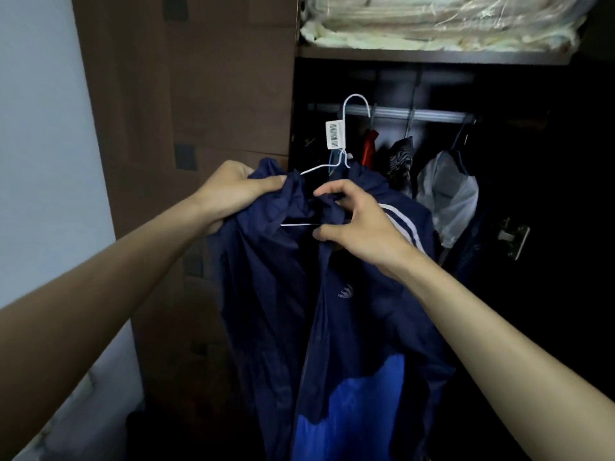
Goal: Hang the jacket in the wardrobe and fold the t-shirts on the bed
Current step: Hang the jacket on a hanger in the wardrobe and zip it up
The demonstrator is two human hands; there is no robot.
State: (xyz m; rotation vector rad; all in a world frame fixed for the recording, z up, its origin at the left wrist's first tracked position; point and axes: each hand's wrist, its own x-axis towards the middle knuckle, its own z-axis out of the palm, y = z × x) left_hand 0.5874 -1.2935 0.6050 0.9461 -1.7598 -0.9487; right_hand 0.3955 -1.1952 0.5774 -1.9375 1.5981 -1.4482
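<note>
Gripping bunched navy fabric at one shoulder, the left hand (229, 193) holds the jacket (332, 294) up in front of the open wardrobe (499, 81). The right hand (359, 224) pinches the collar fabric and the wire of the white hanger (346, 141) inside the jacket. The hanger hook sits level with the wardrobe rail (416, 113), beside the hanging garments (446, 191).

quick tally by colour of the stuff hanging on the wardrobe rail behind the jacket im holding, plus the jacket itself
Navy: 1, the jacket, on a white hanger, gripped by the left hand and right hand
Red: 1 garment
Black-and-white patterned: 1 garment
Clear plastic cover: 1
Total: 4. The dark right side of the rail is unreadable.
</note>
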